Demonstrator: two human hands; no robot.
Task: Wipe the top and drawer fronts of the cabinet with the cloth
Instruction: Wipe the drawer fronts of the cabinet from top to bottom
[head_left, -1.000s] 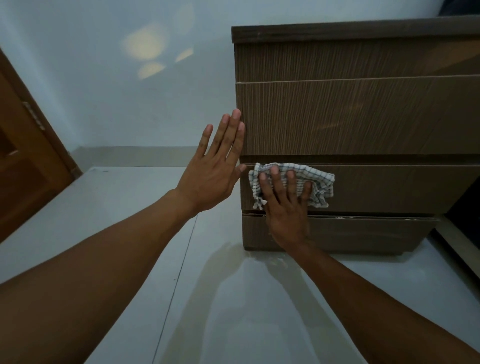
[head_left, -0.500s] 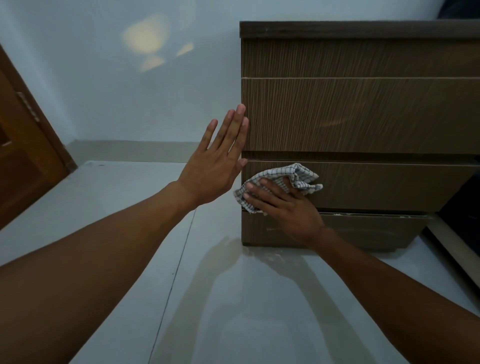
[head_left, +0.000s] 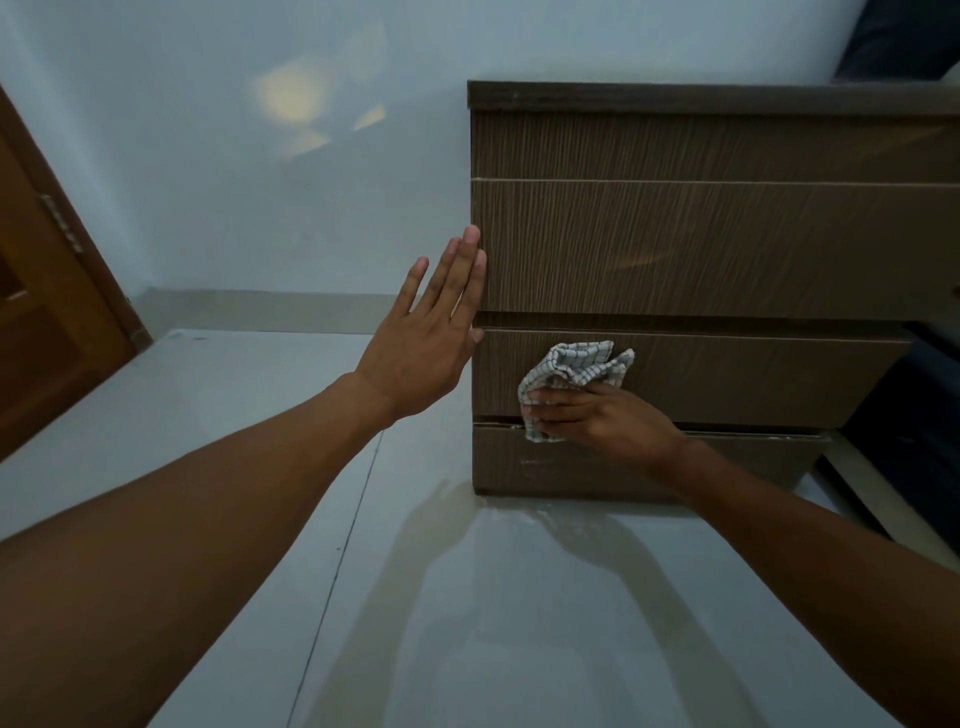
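Observation:
A brown wood-grain cabinet (head_left: 701, 244) with several drawer fronts stands on the floor ahead of me; only the front edge of its top shows. My right hand (head_left: 602, 418) grips a bunched white checked cloth (head_left: 571, 366) against the third drawer front (head_left: 753, 379), near its left end and just above the bottom drawer (head_left: 753, 462). My left hand (head_left: 431, 338) is flat with straight fingers, resting against the cabinet's left edge at the second drawer's height and holding nothing.
Pale glossy floor tiles (head_left: 467, 597) reach from me to the cabinet's base. A wooden door (head_left: 47, 322) stands at the left. A light wall (head_left: 260, 156) lies behind. Dark furniture (head_left: 914, 415) sits close to the cabinet's right side.
My right hand turned sideways and bunched the cloth, which was spread flat a second ago, shifting it slightly down and right. My left hand moved closer, onto the cabinet's left edge.

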